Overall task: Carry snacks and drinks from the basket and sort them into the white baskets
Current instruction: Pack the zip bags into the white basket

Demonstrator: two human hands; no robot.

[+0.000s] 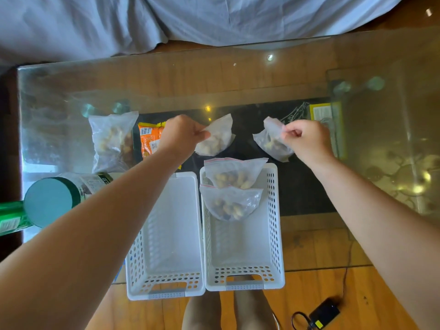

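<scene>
Item 1: left hand [183, 134], fingers curled, pinching the top corner of a small clear plastic zip bag of pale nuts [215, 140], held above the dark table inlay beyond the baskets.

Item 2: right hand [307, 139], fingers curled, pinching the top edge of a second small clear zip bag of nuts [271, 144], held to the right of the first and apart from it.

Item 3: right white perforated plastic basket [276, 234], rectangular, with round-hole walls and a slot handle. It holds two clear zip bags with red seal strips, the far one [234, 173] leaning on the back rim, the near one [229, 202] just in front of it.

Item 4: left white perforated plastic basket [166, 234], same pattern, touching the right one along its side.

Item 5: larger clear bag of mixed nuts [110, 141], lying flat on the table at far left.

Item 6: orange foil snack packet [150, 141] with white label panels; print too small to read. It lies beside the large bag, partly behind the left wrist.

Item 7: green cylindrical canister [54, 198] on its side at the left edge; label unreadable.

Item 8: yellow-edged packet [323, 115] under the glass at right; text illegible.

Surface: glass-topped table [238, 77] over wood and a dark panel. Wooden floor [309, 294] with a black power adapter [325, 312] and cord; grey-blue cloth [166, 17] beyond.
</scene>
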